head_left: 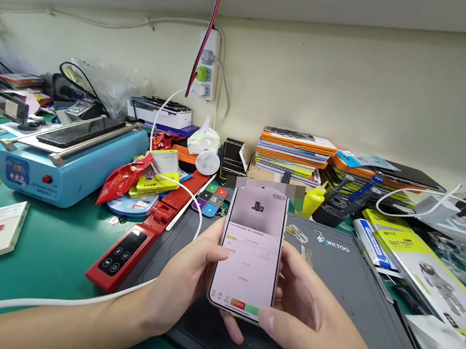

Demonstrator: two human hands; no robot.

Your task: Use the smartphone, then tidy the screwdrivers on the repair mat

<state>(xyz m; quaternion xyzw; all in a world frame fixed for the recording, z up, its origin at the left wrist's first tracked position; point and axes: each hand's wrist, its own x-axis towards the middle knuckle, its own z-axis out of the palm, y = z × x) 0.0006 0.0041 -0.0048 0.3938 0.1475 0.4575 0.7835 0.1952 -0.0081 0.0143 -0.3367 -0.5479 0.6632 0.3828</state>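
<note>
A smartphone with a lit screen is held upright and tilted back over a dark grey work mat. Its screen shows a shopping-style page with a small black item on top and red and green buttons below. My left hand wraps round the phone's left side, the thumb lying over the screen's edge. Around the right side closes my right hand, its thumb at the lower right corner by the green button. The fingers behind the phone are partly hidden.
Left of the mat lie a red folding lamp and a blue machine bearing a dark phone. A white cable crosses my left forearm. Boxes are stacked by the wall; a yellow bottle and battery packs stand right.
</note>
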